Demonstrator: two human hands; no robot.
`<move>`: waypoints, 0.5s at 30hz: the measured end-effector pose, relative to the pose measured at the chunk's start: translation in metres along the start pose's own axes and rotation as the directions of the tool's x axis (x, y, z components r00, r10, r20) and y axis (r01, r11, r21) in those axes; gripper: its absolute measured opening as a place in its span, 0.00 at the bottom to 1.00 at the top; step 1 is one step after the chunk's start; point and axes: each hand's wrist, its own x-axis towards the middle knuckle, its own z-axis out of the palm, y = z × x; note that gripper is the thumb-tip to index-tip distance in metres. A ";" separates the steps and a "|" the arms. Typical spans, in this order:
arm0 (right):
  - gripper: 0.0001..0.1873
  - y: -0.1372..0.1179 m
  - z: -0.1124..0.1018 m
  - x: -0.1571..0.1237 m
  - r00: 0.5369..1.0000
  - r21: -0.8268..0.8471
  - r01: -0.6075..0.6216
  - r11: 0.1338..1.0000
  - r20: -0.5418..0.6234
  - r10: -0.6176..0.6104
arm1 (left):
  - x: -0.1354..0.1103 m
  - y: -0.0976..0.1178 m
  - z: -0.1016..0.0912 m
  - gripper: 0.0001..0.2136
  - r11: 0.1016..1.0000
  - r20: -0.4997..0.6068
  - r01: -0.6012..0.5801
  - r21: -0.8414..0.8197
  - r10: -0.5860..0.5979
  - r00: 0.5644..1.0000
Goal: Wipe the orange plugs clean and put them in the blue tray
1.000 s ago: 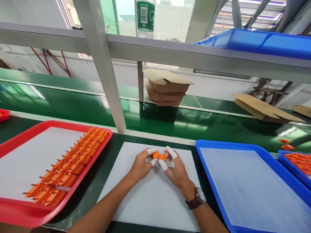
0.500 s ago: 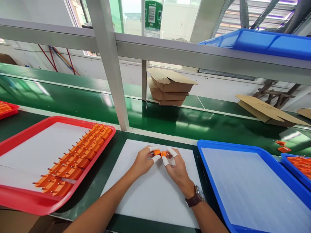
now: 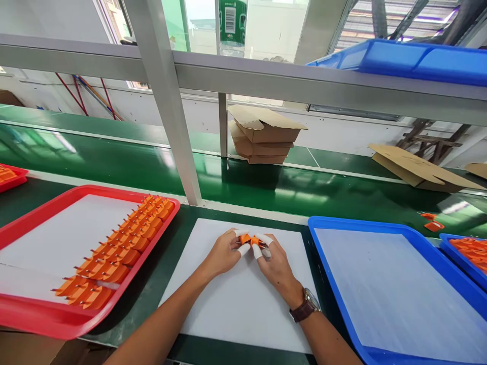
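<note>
My left hand [image 3: 223, 252] and my right hand [image 3: 274, 262] meet over a white mat [image 3: 243, 299] at the bench's front. Both wear white finger cots. Together they pinch a small orange plastic part [image 3: 248, 240] between their fingertips, the left holding its left end, the right its right end. A red tray [image 3: 45, 314] to the left carries a row of several orange parts [image 3: 117, 248] with thin metal pins. A blue tray [image 3: 323, 238] lined with white foam lies right of my hands.
A green conveyor belt [image 3: 266, 187] runs behind the mat. A grey frame post [image 3: 167, 106] rises from the bench. Cardboard boxes [image 3: 262, 134] sit beyond the belt. A second blue tray [image 3: 466, 251] with orange parts is at the far right. Another blue tray [image 3: 403, 58] rests on the overhead shelf.
My hands have drawn closer together around the orange part, and the right fingers have curled in over it. The view shifted slightly.
</note>
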 end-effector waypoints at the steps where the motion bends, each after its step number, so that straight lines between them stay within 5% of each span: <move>1: 0.18 0.002 0.000 0.000 1.000 -0.002 -0.010 1.000 -0.012 0.010 | 0.000 0.001 -0.002 0.20 1.000 0.057 0.006 -0.019 -0.005 0.998; 6: 0.19 0.006 -0.003 0.002 0.999 0.005 -0.016 1.000 -0.033 0.016 | 0.002 0.010 -0.007 0.20 1.000 0.153 0.027 0.017 -0.029 0.988; 15: 0.17 -0.003 -0.019 0.008 0.975 0.112 -0.069 0.991 0.219 0.043 | 0.001 0.007 -0.008 0.14 0.977 0.143 -0.039 0.209 0.009 0.990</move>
